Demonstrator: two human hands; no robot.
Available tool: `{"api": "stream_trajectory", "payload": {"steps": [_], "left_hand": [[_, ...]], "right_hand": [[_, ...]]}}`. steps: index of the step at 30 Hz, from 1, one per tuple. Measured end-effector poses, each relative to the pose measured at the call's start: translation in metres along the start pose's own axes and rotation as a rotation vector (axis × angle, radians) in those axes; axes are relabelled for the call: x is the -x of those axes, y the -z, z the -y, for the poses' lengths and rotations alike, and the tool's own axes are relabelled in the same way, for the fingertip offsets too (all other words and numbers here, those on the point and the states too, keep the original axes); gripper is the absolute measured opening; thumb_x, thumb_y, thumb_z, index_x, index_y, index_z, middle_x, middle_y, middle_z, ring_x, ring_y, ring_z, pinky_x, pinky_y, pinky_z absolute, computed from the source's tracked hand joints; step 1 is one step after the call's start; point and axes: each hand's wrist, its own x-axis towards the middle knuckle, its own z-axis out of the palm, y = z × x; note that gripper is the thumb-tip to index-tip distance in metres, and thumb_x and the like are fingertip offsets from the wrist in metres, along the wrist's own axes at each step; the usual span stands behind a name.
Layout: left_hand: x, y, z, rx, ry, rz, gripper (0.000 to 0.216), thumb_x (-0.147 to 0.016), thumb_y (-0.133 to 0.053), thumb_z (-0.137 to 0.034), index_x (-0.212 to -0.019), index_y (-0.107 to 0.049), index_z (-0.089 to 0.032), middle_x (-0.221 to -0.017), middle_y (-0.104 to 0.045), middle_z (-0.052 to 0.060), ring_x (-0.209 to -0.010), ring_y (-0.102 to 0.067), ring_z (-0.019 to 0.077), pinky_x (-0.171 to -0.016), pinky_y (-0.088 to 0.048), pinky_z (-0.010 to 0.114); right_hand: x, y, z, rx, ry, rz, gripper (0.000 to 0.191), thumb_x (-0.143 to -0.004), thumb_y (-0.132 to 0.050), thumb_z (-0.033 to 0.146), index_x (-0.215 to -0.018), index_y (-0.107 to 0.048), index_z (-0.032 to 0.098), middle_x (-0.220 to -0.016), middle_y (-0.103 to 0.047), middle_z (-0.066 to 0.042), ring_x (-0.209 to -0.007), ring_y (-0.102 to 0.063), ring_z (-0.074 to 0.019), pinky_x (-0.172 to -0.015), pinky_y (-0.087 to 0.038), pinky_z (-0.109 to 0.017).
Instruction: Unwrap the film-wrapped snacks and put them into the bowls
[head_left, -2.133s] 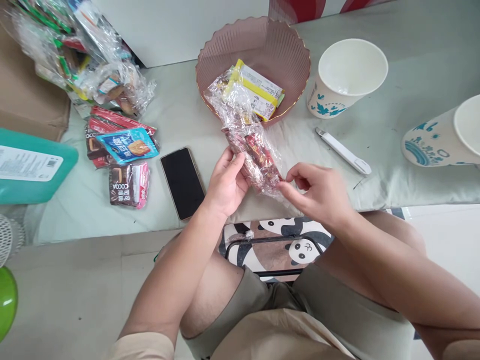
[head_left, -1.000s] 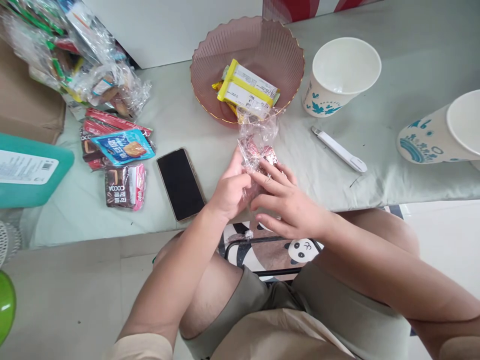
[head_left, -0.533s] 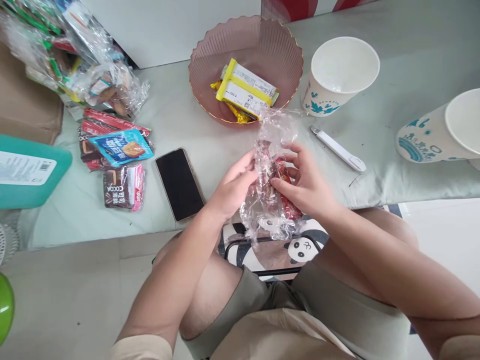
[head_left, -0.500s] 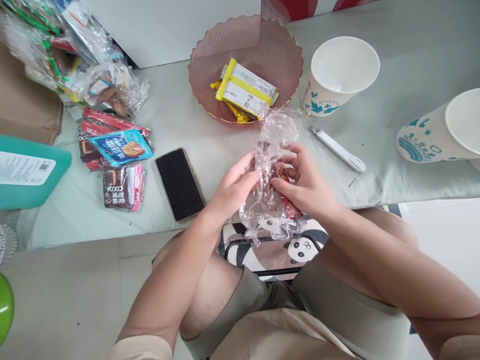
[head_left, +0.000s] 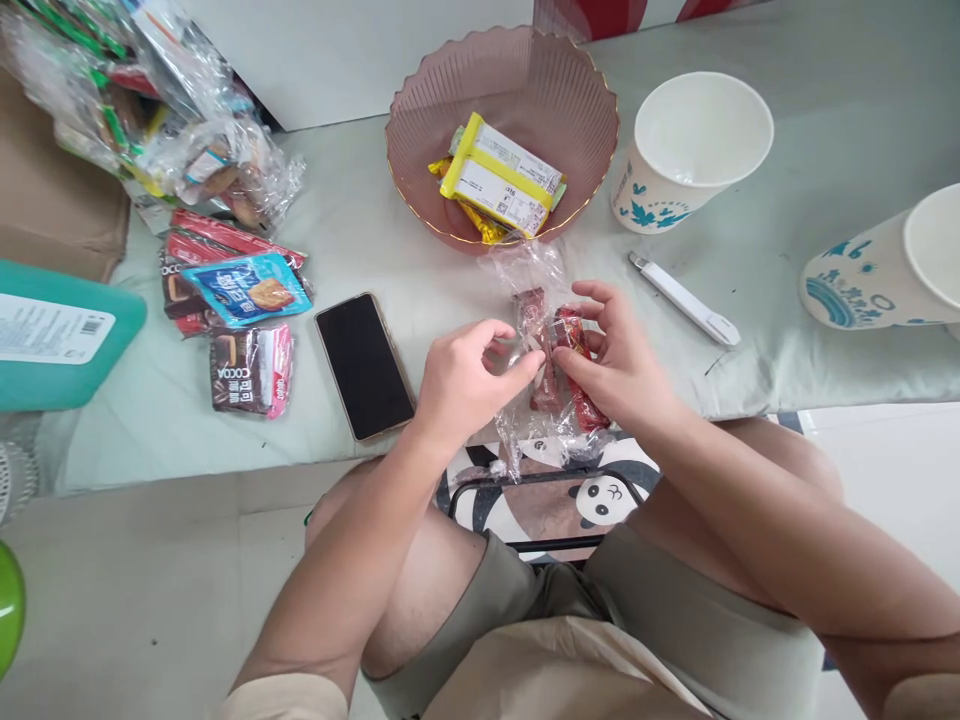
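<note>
A clear plastic bag (head_left: 525, 262), crumpled and spread out, lies at the table's front edge between my hands. On it rest a brownish-red wrapped snack bar (head_left: 536, 310) and a bright red snack packet (head_left: 587, 405). My left hand (head_left: 469, 380) is beside the brownish bar, thumb stretched over it and apart from the curled fingers. With thumb and fingers, my right hand (head_left: 619, 355) grips the red packet; its fingertips are partly hidden. Just beyond stands a pink fluted bowl (head_left: 555, 90) holding yellow-and-white snack packets (head_left: 502, 175).
Left of my hands lie a phone (head_left: 364, 365), a cocoa snack packet (head_left: 240, 370) and a blue packet (head_left: 251, 290). A white utility knife (head_left: 686, 300) is at right, near two paper cups, one upright (head_left: 686, 150), one tilted (head_left: 847, 275). A teal container (head_left: 67, 340) stands far left.
My left hand has loosened from the plastic and its fingers have drawn back left. The bag has sunk flatter, showing the brownish bar more clearly. My right hand stays at the red packet.
</note>
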Motion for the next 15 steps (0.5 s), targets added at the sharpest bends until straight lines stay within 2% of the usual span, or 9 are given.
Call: {"api": "stream_trajectory", "payload": {"steps": [2,4,9,12,15], "left_hand": [[-0.001,0.001,0.001,-0.042,-0.033,0.005,0.007,-0.082,-0.072,-0.025,-0.079,-0.070,-0.019,-0.079,-0.074,0.003,-0.068,-0.064,0.0157,-0.066,-0.051,0.030],[-0.003,0.002,0.003,-0.016,-0.033,-0.009,0.012,-0.086,-0.066,-0.021,-0.073,-0.068,-0.020,-0.077,-0.072,0.002,-0.066,-0.062,0.0142,-0.066,-0.050,0.029],[-0.007,0.008,0.010,0.328,0.103,-0.120,0.015,-0.088,-0.070,-0.028,-0.076,-0.066,-0.021,-0.070,-0.065,-0.001,-0.063,-0.059,0.0121,-0.061,-0.049,0.025],[-0.010,0.010,0.013,0.625,0.142,-0.143,0.017,-0.089,-0.072,-0.033,-0.079,-0.065,-0.022,-0.088,-0.071,0.001,-0.078,-0.065,0.0129,-0.074,-0.056,0.027],[-0.010,0.012,0.009,0.909,0.204,-0.050,0.028,-0.085,-0.078,-0.040,-0.078,-0.058,-0.023,-0.116,-0.071,0.002,-0.097,-0.071,0.0167,-0.086,-0.061,0.033]], "right_hand": [[0.000,0.000,0.000,0.009,-0.005,0.004,0.063,-0.077,-0.072,0.022,-0.133,-0.045,0.030,-0.127,-0.057,-0.007,-0.082,-0.065,-0.0148,-0.067,-0.060,-0.031],[0.000,0.001,0.000,0.027,-0.005,0.001,0.063,-0.078,-0.071,0.022,-0.134,-0.044,0.030,-0.128,-0.057,-0.007,-0.084,-0.066,-0.0153,-0.069,-0.061,-0.032],[-0.001,0.005,-0.003,0.070,-0.011,-0.022,0.061,-0.080,-0.070,0.022,-0.135,-0.045,0.031,-0.130,-0.056,-0.007,-0.082,-0.065,-0.0152,-0.070,-0.060,-0.035],[-0.002,0.005,-0.003,0.052,-0.023,-0.028,0.061,-0.079,-0.071,0.021,-0.134,-0.046,0.031,-0.129,-0.056,-0.006,-0.082,-0.064,-0.0148,-0.071,-0.060,-0.035],[-0.001,0.003,0.000,-0.067,-0.080,0.013,0.061,-0.079,-0.070,0.023,-0.134,-0.046,0.033,-0.129,-0.057,-0.005,-0.080,-0.064,-0.0141,-0.067,-0.060,-0.033]]}}
